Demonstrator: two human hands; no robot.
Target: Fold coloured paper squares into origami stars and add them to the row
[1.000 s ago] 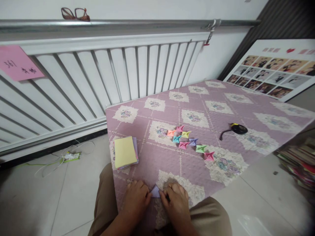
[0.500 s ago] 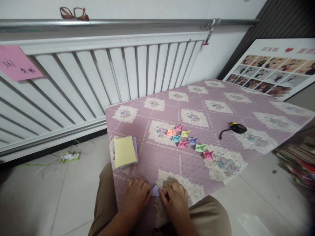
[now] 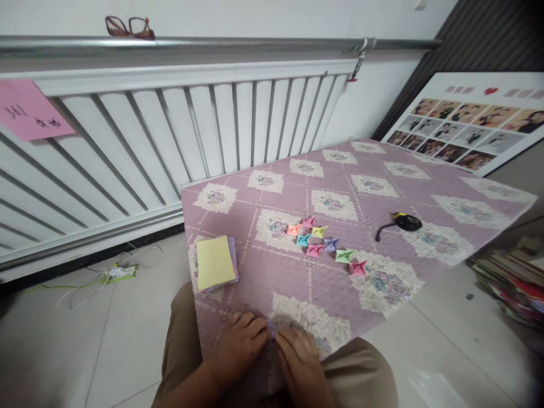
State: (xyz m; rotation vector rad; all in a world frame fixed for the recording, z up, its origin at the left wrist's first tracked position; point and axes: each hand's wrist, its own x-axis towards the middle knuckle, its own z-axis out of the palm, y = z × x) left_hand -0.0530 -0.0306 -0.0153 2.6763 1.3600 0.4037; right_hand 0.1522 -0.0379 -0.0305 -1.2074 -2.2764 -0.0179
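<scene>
Close to the table's near edge, my left hand (image 3: 243, 341) pinches a small folded piece of purple paper (image 3: 272, 328) from its left side. My right hand (image 3: 299, 352) closes on the same paper from the right, fingers bent downward. Most of the paper is hidden by my fingers; only a sliver shows between them. Left of and beyond my hands lies a stack of coloured paper (image 3: 215, 262) with a yellow sheet on top. Several small folded paper figures (image 3: 314, 250) in pink, orange, yellow, blue, purple and green stand in a cluster farther out.
A purple flowered cloth covers the table (image 3: 289, 195). A black and yellow object with a strap (image 3: 408, 221) lies on its right half. Behind stands a white radiator (image 3: 242, 122), with eyeglasses (image 3: 130, 27) on the pipe above. A photo board (image 3: 467, 122) leans at the back right.
My hands have drawn closer together over the purple paper, which showed as a small triangle before and is now mostly covered. The view has shifted slightly.
</scene>
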